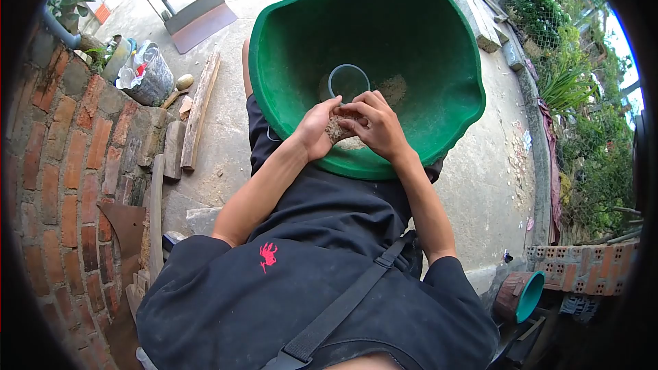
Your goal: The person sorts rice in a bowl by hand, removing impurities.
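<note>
Brick wall point(62, 164), left edge of frame: runs bottom to top, with wooden planks point(199, 109) leaning or lying along its foot. They are probably stowed there to leave the concrete ground point(493, 178) free.

Green basin point(425, 55), upper centre: the largest loose item. It is tipped with its mouth toward you and its near rim sits against your lap. Judgement: that angle lets anything you drop land inside.

Black shirt point(308, 233), lower centre, crossed by a dark strap point(343, 301).

Metal bucket point(152, 79), upper left: stuffed with crumpled litter and standing well apart from the basin.

Teal-lined pot point(524, 296), lower right: lying on its side near stacked bricks.

Hands, centre of frame, just above the basin's near rim: your left hand point(317, 130) and right hand point(378, 127) are brought together, fingertips meeting. Both are closed around a sandy clump point(337, 127) held between them. Holding it over the basin appears to keep crumbs contained.

Round clear cup point(348, 81): standing on the basin floor just beyond your fingers, with loose grain point(394, 88) beside it.

Writing: none legible. The shirt carries a small red emblem point(267, 255), a figure with no letters. The print on the litter in the bucket is too small to read.
</note>
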The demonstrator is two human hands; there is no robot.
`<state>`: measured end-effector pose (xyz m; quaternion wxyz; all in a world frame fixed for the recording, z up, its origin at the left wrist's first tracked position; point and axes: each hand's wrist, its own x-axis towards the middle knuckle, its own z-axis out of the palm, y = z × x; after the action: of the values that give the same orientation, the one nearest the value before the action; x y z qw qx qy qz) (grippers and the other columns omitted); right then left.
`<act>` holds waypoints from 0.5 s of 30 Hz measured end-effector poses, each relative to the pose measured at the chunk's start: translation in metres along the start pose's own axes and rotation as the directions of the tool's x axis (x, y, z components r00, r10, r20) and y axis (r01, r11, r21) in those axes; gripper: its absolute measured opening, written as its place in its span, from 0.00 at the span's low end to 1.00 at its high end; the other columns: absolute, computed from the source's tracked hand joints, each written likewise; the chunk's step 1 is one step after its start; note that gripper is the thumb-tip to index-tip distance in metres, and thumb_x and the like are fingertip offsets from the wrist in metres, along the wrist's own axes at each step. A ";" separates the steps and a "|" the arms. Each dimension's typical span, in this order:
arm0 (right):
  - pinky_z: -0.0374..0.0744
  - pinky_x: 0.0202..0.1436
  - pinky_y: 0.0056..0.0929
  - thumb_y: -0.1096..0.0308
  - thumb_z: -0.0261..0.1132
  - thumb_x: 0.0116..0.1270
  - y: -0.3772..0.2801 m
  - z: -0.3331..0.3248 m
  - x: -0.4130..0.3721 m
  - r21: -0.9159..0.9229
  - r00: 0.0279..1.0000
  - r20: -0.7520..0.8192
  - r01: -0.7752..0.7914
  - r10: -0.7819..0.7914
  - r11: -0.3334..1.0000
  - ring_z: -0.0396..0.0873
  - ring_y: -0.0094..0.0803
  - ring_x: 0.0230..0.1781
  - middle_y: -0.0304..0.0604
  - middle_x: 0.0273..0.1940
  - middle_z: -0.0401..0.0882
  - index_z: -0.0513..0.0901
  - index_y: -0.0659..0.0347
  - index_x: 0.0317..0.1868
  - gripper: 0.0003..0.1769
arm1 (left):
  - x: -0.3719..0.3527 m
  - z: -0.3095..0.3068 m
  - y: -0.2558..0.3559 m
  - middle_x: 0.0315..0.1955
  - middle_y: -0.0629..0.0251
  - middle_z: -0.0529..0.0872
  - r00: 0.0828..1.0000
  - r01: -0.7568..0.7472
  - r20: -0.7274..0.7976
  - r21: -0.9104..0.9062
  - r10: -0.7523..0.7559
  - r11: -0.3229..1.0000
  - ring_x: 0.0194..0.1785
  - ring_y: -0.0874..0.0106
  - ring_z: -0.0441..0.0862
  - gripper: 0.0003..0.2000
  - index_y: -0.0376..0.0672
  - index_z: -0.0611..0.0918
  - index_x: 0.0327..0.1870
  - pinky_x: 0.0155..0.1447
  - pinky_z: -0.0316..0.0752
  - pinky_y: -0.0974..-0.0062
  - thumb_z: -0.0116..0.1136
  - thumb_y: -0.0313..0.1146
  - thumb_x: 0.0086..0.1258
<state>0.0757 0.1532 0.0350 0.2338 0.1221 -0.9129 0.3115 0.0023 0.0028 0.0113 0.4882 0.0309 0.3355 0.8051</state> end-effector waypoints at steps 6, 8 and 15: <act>0.78 0.42 0.34 0.70 0.73 0.55 0.007 0.004 -0.002 -0.019 0.996 -0.022 0.083 -0.083 0.996 0.76 0.36 0.39 0.38 0.35 0.78 0.88 0.55 0.40 0.10 | 0.001 -0.005 -0.002 0.38 0.58 0.87 1.000 -0.008 -0.023 0.029 0.008 1.000 0.41 0.67 0.86 0.19 0.36 0.80 0.44 0.53 0.82 0.65 0.39 0.42 0.81; 0.78 0.39 0.33 0.75 0.73 0.54 0.010 0.005 -0.002 0.016 0.996 -0.010 0.087 -0.087 0.996 0.77 0.37 0.37 0.40 0.34 0.80 0.89 0.57 0.40 0.11 | 0.004 -0.010 -0.003 0.37 0.58 0.87 1.000 -0.006 -0.010 0.040 0.007 0.999 0.41 0.67 0.86 0.19 0.37 0.81 0.43 0.53 0.82 0.64 0.39 0.42 0.81; 0.82 0.39 0.30 0.82 0.70 0.56 0.006 -0.001 -0.002 0.362 0.997 -0.046 -0.041 0.062 0.931 0.83 0.33 0.36 0.43 0.36 0.82 0.87 0.63 0.40 0.11 | 0.001 -0.005 -0.001 0.38 0.58 0.87 1.000 0.002 0.006 0.016 -0.002 1.000 0.43 0.66 0.87 0.20 0.36 0.81 0.42 0.54 0.82 0.65 0.39 0.41 0.81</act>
<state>0.0760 0.1585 0.0316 0.2251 0.1297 -0.8362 0.4829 0.0006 0.0014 0.0064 0.4900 0.0369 0.3403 0.8017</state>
